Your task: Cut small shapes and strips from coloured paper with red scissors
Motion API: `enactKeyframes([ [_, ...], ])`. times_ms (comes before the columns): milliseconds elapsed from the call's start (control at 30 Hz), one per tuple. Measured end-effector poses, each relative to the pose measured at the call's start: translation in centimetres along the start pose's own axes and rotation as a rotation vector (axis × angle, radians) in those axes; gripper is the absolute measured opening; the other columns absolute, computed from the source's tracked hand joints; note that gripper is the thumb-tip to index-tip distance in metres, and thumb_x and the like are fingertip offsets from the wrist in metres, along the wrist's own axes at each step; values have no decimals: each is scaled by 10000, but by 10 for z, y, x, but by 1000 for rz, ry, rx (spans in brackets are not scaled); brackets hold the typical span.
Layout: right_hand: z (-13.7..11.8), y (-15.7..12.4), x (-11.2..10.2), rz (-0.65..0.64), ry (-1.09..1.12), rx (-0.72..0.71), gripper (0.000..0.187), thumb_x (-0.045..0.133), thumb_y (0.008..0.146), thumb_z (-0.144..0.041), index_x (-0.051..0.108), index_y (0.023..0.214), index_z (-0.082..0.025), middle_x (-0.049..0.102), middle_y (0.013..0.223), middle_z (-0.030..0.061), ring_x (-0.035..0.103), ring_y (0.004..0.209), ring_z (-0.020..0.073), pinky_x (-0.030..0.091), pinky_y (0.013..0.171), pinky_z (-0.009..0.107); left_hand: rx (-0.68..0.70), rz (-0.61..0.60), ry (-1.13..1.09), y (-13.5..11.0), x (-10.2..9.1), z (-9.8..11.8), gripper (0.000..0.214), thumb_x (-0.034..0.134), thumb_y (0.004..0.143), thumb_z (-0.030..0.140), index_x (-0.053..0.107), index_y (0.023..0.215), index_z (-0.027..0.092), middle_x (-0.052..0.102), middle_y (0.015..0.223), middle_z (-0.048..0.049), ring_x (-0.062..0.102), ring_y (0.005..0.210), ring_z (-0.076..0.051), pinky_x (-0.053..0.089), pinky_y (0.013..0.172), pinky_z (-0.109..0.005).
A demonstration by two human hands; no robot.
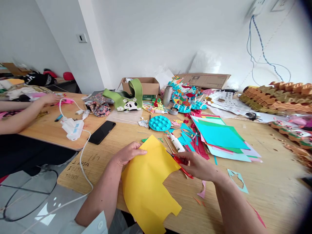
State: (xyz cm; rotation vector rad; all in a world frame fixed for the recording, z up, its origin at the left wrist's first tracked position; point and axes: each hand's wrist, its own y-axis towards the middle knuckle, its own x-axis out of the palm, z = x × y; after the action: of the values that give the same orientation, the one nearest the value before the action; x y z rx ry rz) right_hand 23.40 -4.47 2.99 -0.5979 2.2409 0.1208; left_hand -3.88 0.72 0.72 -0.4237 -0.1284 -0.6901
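Observation:
A large sheet of yellow paper (146,185) hangs over the table's front edge, with notches cut out of its right side. My left hand (130,152) is closed on its upper left edge, thumb on top and fingers partly hidden behind. Red-handled scissors (181,165) are gripped in my right hand (195,164), their blades at the paper's upper right edge. Just beyond the scissors lies a white glue bottle (177,143). A round blue woven paper piece (160,123) rests farther back.
Stacked coloured paper (221,135) lies to the right, near paper scraps (192,138). A black phone (101,132) and a white power strip (72,128) with its cable are on the left. Behind stand a green panda bag (130,100) and a steel bottle (167,96). Another person's arm (26,110) reaches in at far left.

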Motion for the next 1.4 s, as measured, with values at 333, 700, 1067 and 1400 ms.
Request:
enactKeyframes([
  [333, 0, -1, -1, 9, -32, 28, 278, 496, 811, -360, 673, 897, -163, 632, 659, 22, 507, 541, 107, 370, 476, 204, -8, 24, 22, 1, -1, -2, 259, 699, 663, 322, 695, 802, 103, 718, 768, -97, 652, 628, -176, 491, 608, -260],
  [700, 3, 0, 0, -37, -87, 10, 335, 420, 858, -404, 643, 816, -158, 569, 619, -1, 416, 504, 83, 295, 449, 207, -31, -7, 22, 2, -5, -6, 247, 713, 659, 320, 692, 796, 116, 720, 807, -89, 656, 653, -178, 489, 626, -262],
  [1067, 4, 0, -3, -91, 48, -1, 296, 483, 804, -372, 679, 806, -150, 593, 621, 11, 472, 546, 108, 344, 460, 205, 5, -34, 20, 3, -5, -9, 259, 691, 695, 311, 688, 860, 112, 718, 845, -104, 661, 676, -185, 490, 632, -260],
  [1400, 7, 0, -1, -117, 52, 22, 333, 417, 849, -395, 565, 664, -161, 566, 585, 0, 455, 486, 92, 327, 432, 209, 13, -49, 6, 1, -1, -4, 258, 697, 681, 319, 692, 833, 111, 719, 816, -98, 656, 665, -176, 485, 633, -253],
])
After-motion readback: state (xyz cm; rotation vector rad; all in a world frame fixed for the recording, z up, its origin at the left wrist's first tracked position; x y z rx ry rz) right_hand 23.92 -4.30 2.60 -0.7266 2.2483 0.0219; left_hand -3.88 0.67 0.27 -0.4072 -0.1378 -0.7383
